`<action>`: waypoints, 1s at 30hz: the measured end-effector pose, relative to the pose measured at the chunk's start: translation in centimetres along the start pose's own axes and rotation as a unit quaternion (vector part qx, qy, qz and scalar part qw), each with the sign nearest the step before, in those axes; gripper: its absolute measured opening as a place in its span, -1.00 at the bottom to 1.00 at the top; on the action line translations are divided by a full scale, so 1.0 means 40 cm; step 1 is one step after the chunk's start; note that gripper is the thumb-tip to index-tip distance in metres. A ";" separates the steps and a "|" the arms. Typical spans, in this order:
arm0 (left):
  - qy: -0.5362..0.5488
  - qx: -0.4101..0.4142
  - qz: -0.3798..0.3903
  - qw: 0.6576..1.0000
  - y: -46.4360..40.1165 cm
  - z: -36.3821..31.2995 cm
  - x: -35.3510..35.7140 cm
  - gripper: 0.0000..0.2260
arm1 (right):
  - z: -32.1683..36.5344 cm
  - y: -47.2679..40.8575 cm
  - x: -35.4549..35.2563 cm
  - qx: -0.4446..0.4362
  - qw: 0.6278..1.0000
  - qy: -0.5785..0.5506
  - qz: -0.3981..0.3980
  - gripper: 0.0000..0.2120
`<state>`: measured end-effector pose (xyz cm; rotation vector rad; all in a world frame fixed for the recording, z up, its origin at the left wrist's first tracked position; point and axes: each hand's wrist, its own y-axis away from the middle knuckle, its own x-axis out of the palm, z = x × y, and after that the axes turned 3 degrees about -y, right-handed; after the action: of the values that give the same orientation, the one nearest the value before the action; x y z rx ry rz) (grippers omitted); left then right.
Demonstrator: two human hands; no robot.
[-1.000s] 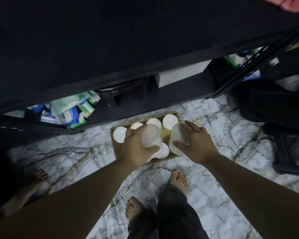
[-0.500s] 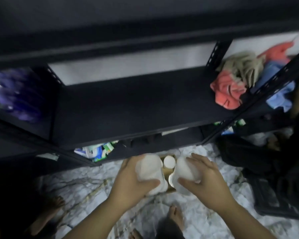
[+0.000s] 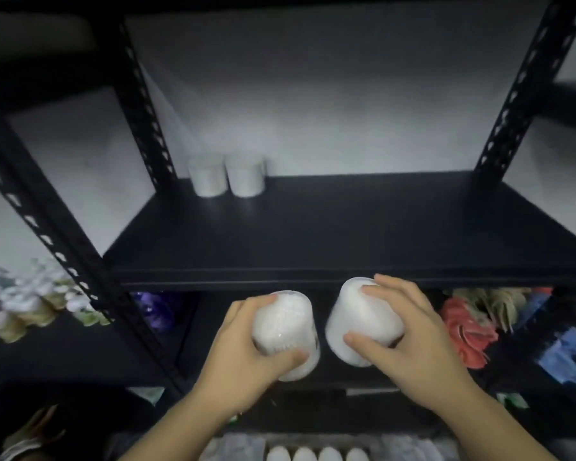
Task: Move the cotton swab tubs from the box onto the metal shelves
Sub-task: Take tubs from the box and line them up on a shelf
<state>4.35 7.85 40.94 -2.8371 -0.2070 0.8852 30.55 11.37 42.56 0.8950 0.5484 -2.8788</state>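
**While carrying two tubs up: both short of the shelf**

While lifting a pair, holds one tub per hand, probably to halve the trips. Wraps the left hand round the left tub, thumb across the near side and fingers behind, closed firmly on it. Clasps the right tub in the right hand much the same way, thumb low on the front and fingers over the far edge. Carries both tilted rather than upright, most likely just the lean of the wrists in mid-carry. Keeps them side by side, near each other but apart, in front of and just below the front lip of the shelf. Rests neither on it yet.

Shows two back tubs already upright at the rear left of that shelf, touching each other, just beside the post. Suggests a row begun from the back corner, with the open front left free for reaching in.

Cuts the box off at the bottom edge: only four white tops visible, so cannot tell how many remain. Smears the whole view with motion blur. Leaves any labels unreadable, and which end of each held tub is the lid unclear. Hides the lower shelf partly behind the hands; makes out only a red cloth at the right with any confidence.
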 end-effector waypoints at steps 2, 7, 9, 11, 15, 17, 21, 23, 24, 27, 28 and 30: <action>0.000 0.008 -0.027 1.000 -0.017 -0.035 -0.029 -0.34 | 0.028 -0.028 -0.015 -0.018 1.000 -0.010 -0.001 -0.43; -0.013 0.024 -0.074 0.997 -0.055 -0.103 -0.089 -0.38 | 0.090 -0.102 -0.039 -0.099 0.994 0.022 0.039 -0.42; -0.024 0.027 -0.086 0.996 -0.066 -0.117 -0.111 -0.40 | 0.113 -0.133 -0.036 -0.118 0.991 0.028 0.052 -0.42; -0.036 0.026 -0.094 0.995 -0.080 -0.119 -0.133 -0.41 | 0.130 -0.162 -0.024 -0.127 0.990 0.027 0.060 -0.42; -0.051 0.019 -0.114 0.992 -0.114 -0.104 -0.184 -0.41 | 0.153 -0.213 0.019 -0.132 0.989 0.026 0.059 -0.45; -0.057 0.020 -0.120 0.991 -0.135 -0.087 -0.210 -0.41 | 0.164 -0.236 0.044 -0.128 0.989 0.029 0.061 -0.45; -0.063 0.019 -0.119 0.991 -0.185 -0.042 -0.263 -0.41 | 0.187 -0.289 0.092 -0.111 0.992 0.034 0.052 -0.48; -0.062 0.015 -0.108 0.992 -0.212 -0.016 -0.284 -0.40 | 0.194 -0.316 0.120 -0.101 0.993 0.033 0.047 -0.48; -0.062 0.014 -0.104 0.993 -0.227 -0.001 -0.292 -0.40 | 0.195 -0.329 0.136 -0.095 0.994 0.033 0.046 -0.48; -0.064 0.014 -0.095 0.993 -0.268 0.046 -0.300 -0.42 | 0.188 -0.360 0.181 -0.077 0.995 0.039 0.049 -0.46; -0.066 0.013 -0.090 0.994 -0.279 0.061 -0.298 -0.43 | 0.184 -0.367 0.195 -0.069 0.995 0.040 0.052 -0.45; -0.075 0.016 -0.080 0.994 -0.297 0.089 -0.292 -0.43 | 0.179 -0.375 0.218 -0.063 0.995 0.046 0.055 -0.44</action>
<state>-8.22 17.75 46.80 -2.6802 -0.4287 1.0550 16.86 23.09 47.83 1.0094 0.6579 -2.6827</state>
